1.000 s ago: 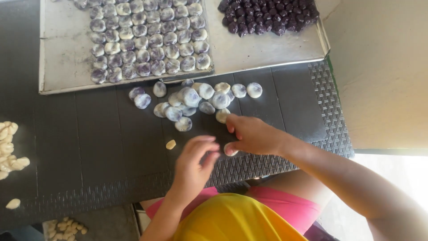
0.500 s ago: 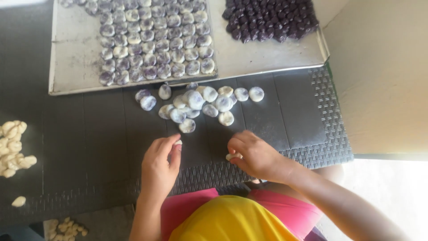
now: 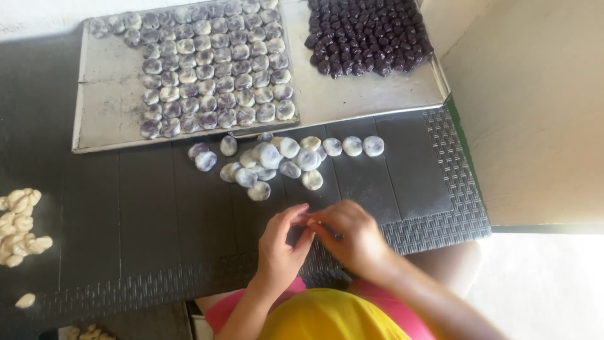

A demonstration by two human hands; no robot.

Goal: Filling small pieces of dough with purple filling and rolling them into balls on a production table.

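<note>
My left hand [image 3: 281,247] and my right hand [image 3: 351,237] meet over the near part of the dark table, fingertips together around a small pale dough piece [image 3: 311,221]; the piece is mostly hidden. Just beyond the hands lies a loose pile of white-and-purple marbled dough rounds [image 3: 277,160], untouched. Behind it a metal tray [image 3: 107,119] carries several rows of the same marbled rounds [image 3: 214,69].
A second tray [image 3: 371,94] at the back right holds a heap of dark purple balls [image 3: 368,34]. Pale twisted dough pieces [image 3: 19,226] lie at the table's left edge. A beige wall [image 3: 535,107] borders the right. The table's woven edge [image 3: 434,226] runs near my lap.
My hands have come together in front of me: the left carried the small pale piece from the table, the right moved in to meet it. The camera view shifted slightly.
</note>
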